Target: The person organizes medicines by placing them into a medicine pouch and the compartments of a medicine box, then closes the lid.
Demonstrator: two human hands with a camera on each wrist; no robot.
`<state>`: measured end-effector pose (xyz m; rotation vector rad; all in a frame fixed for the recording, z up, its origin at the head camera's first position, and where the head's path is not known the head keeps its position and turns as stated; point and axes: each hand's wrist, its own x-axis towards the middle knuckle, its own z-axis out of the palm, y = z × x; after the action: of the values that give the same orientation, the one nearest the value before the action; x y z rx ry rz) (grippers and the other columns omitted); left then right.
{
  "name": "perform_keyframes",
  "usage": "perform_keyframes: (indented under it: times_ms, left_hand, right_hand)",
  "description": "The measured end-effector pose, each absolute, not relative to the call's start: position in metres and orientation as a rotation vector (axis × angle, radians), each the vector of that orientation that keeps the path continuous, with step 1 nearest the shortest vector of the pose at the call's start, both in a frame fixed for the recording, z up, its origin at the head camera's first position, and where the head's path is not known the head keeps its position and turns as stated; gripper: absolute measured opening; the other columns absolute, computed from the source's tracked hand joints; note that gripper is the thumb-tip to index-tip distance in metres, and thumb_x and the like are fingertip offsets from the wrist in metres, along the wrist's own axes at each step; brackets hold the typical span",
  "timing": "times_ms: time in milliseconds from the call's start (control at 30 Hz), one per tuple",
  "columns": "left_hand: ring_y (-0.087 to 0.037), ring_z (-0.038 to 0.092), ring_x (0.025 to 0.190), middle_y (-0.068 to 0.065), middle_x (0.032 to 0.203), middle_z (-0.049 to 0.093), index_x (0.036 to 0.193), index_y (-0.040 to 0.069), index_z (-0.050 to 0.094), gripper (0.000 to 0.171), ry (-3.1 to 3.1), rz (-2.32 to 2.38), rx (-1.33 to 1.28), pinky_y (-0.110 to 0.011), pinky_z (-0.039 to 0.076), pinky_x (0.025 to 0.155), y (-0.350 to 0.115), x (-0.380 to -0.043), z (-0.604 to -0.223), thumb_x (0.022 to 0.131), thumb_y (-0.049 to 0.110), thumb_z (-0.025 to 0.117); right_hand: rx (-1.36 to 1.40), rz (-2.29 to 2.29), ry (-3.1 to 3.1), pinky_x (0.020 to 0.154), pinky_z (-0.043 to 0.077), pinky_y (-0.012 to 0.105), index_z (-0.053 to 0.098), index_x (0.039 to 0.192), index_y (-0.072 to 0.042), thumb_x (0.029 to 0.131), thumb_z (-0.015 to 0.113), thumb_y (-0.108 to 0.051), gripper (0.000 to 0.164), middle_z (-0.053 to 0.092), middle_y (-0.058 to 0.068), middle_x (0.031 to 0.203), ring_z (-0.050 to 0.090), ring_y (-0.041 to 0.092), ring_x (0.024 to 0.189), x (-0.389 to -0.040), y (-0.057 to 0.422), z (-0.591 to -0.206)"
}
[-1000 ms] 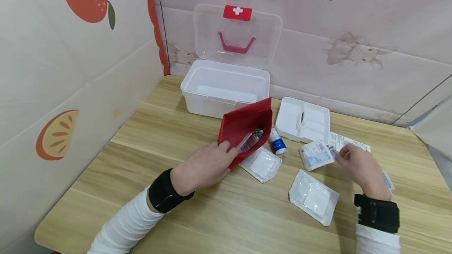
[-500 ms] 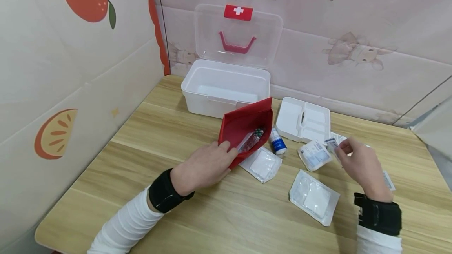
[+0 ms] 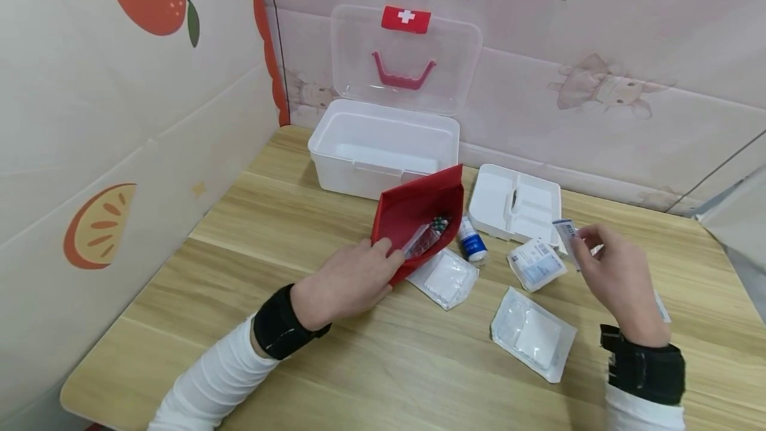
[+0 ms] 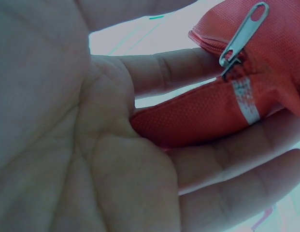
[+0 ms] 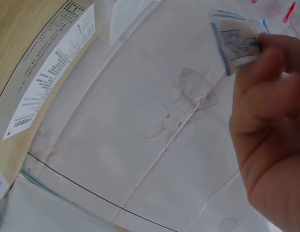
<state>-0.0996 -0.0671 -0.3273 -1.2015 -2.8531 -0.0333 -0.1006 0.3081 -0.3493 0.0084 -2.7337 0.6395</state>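
Head view: left hand (image 3: 350, 281) grips the pouch's (image 3: 409, 215) near edge; right hand (image 3: 622, 278), well right of it, pinches a sachet (image 3: 565, 235).

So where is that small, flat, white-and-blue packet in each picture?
Head: the small, flat, white-and-blue packet is right of centre, pinched in the person's right fingers.
Left wrist: not in it.
Right wrist: near the top, right of centre.
Landmark shared by head and right wrist: the pale, rabbit-printed wall covering.
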Motion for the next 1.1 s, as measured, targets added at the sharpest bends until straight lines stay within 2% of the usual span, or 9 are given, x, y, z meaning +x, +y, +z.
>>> perform_keyframes:
  times_ms: [133, 200, 433, 667, 1100]
  left_hand:
    - [-0.026, 0.066, 0.083, -0.014, 0.103, 0.066, 0.121, 0.003, 0.063, 0.04, -2.854, -0.03, -1.202, -0.035, 0.06, 0.073, -0.067, -0.099, -0.327, 0.09, 0.026, 0.074]
    - [-0.026, 0.066, 0.083, -0.014, 0.103, 0.066, 0.121, 0.003, 0.063, 0.04, -2.852, -0.029, -1.201, -0.035, 0.06, 0.073, -0.067, -0.099, -0.327, 0.09, 0.026, 0.074]
    - [-0.026, 0.066, 0.083, -0.014, 0.103, 0.066, 0.121, 0.003, 0.063, 0.04, -2.855, -0.031, -1.196, -0.035, 0.06, 0.073, -0.067, -0.099, -0.327, 0.09, 0.026, 0.074]
    - [-0.026, 0.065, 0.084, -0.014, 0.103, 0.065, 0.122, 0.003, 0.063, 0.041, -2.86, -0.036, -1.193, -0.036, 0.06, 0.073, -0.067, -0.099, -0.327, 0.089, 0.026, 0.074]
    - [-0.025, 0.065, 0.082, -0.013, 0.102, 0.066, 0.121, 0.004, 0.064, 0.039, -2.844, -0.035, -1.196, -0.035, 0.06, 0.072, -0.067, -0.1, -0.328, 0.09, 0.026, 0.074]
  right_hand:
    - [-0.01, 0.661, -2.703, 0.044, 0.037, 0.021, 0.05, 0.126, 0.005, 0.097, 0.056, -0.007, 0.033, 0.062, 0.024, 0.093, 0.051, 0.015, 0.062, -0.099, 0.305, -0.347]
    - [0.007, 0.675, -2.665, 0.043, 0.035, 0.021, 0.047, 0.129, 0.004, 0.096, 0.055, -0.005, 0.035, 0.061, 0.023, 0.091, 0.047, 0.009, 0.058, -0.099, 0.304, -0.347]
    - [0.06, 0.662, -2.531, 0.059, 0.032, 0.009, 0.065, 0.109, 0.006, 0.095, 0.057, -0.002, 0.017, 0.063, 0.021, 0.093, 0.044, 0.009, 0.071, -0.102, 0.3, -0.35]
    - [0.088, 0.671, -2.521, 0.051, 0.034, 0.01, 0.069, 0.107, 0.006, 0.094, 0.061, -0.002, 0.017, 0.066, 0.02, 0.093, 0.045, 0.01, 0.066, -0.101, 0.294, -0.348]
    - [0.241, 0.736, -2.473, 0.047, 0.032, 0.011, 0.071, 0.107, 0.007, 0.091, 0.063, 0.003, 0.018, 0.069, 0.022, 0.09, 0.043, 0.005, 0.058, -0.103, 0.282, -0.348]
